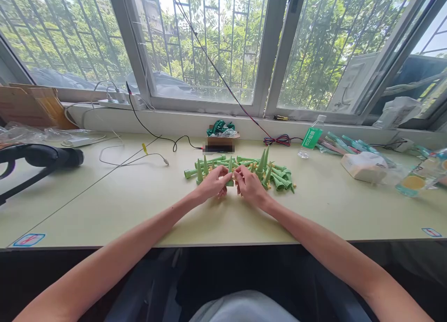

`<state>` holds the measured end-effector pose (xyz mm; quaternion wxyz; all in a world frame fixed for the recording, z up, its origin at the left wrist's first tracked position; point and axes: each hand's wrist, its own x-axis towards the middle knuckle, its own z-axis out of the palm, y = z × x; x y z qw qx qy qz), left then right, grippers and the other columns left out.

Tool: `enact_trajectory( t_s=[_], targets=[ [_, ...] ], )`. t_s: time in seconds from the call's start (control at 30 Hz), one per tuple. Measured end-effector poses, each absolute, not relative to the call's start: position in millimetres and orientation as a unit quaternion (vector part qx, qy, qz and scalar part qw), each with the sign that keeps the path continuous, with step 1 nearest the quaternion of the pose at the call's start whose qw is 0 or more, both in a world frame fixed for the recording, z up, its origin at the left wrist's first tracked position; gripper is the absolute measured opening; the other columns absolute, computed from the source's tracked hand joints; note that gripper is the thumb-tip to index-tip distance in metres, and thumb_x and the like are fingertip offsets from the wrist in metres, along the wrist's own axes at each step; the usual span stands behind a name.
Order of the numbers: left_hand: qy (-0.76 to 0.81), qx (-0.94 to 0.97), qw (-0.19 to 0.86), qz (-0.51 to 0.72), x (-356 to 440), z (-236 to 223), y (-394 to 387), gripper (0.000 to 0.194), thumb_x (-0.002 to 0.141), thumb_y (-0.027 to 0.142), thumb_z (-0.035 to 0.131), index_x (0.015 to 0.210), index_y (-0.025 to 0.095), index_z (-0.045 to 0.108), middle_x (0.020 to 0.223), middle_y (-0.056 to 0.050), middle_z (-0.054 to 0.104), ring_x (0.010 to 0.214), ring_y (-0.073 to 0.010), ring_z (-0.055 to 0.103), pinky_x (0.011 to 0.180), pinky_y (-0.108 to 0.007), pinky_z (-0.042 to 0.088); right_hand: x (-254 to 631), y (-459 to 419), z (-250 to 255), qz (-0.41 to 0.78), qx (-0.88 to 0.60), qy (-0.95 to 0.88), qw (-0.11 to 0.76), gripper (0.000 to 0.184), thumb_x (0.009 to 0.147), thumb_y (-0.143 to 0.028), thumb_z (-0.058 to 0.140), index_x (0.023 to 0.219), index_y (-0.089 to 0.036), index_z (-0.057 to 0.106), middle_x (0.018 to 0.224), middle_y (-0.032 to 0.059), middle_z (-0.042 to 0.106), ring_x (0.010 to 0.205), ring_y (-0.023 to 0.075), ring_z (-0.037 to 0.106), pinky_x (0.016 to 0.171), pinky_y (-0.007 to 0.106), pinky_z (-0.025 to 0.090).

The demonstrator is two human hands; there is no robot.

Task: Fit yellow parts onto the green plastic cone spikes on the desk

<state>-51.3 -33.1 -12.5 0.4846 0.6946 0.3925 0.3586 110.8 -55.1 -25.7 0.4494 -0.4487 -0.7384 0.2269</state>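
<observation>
At the middle of the table my left hand [214, 181] is closed around a green plastic cone [230, 165], which points upward with its base below the fingers. My right hand [250, 184] meets it from the right, thumb and fingers pinched together beside the cone. What the right fingertips hold, if anything, is too small to make out. Behind and around both hands lies a pile of green cone-shaped plastic pieces [283, 177], some standing on end, others on their sides. Small pale yellow bits show among them.
Behind the pile stands a small cardboard box [223, 138] with green wrappers. To the right are a water bottle [310, 138], a tissue pack [363, 167] and plastic-bagged items. A black headset-like object [52, 155] and a loose cable [146, 158] lie left. Windows line the back.
</observation>
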Motion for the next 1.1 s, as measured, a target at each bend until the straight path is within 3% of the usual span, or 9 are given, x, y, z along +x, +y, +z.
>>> enact_trajectory(
  t_s=[0.23,0.7,1.1],
  targets=[
    [0.393,0.704,0.480,0.347,-52.2,-9.6,-35.4,0.039,0.084,0.053,0.061,0.087,0.019,0.042,0.082,-0.001,0.060,0.044,-0.0081,0.058,0.033,-0.018,0.040,111.2,-57.6,-23.2,0.227,-0.454,-0.745,0.433,0.023,0.099,-0.033,0.036,0.083,-0.021,0.046,0.063,-0.0042,0.054,0.045,0.0099,0.051,0.052,0.023,0.039],
    [0.394,0.687,0.486,0.368,-52.6,-11.7,-32.5,0.044,0.083,0.060,0.059,0.085,0.019,0.044,0.082,0.000,0.056,0.049,-0.0107,0.062,0.034,-0.019,0.044,110.9,-57.3,-21.8,0.178,-0.468,-0.745,0.441,0.019,0.097,-0.030,0.038,0.084,-0.020,0.049,0.071,0.0005,0.058,0.057,0.0139,0.053,0.059,0.025,0.040],
    [0.398,0.712,0.425,0.393,-54.0,-9.7,-34.0,0.038,0.085,0.054,0.060,0.078,0.017,0.054,0.060,0.004,0.050,0.032,-0.0034,0.038,0.031,-0.019,0.033,111.7,-55.4,-22.7,0.151,-0.474,-0.741,0.451,0.020,0.096,-0.030,0.038,0.085,-0.020,0.051,0.073,0.0022,0.059,0.064,0.0159,0.053,0.062,0.026,0.039]
  ],
)
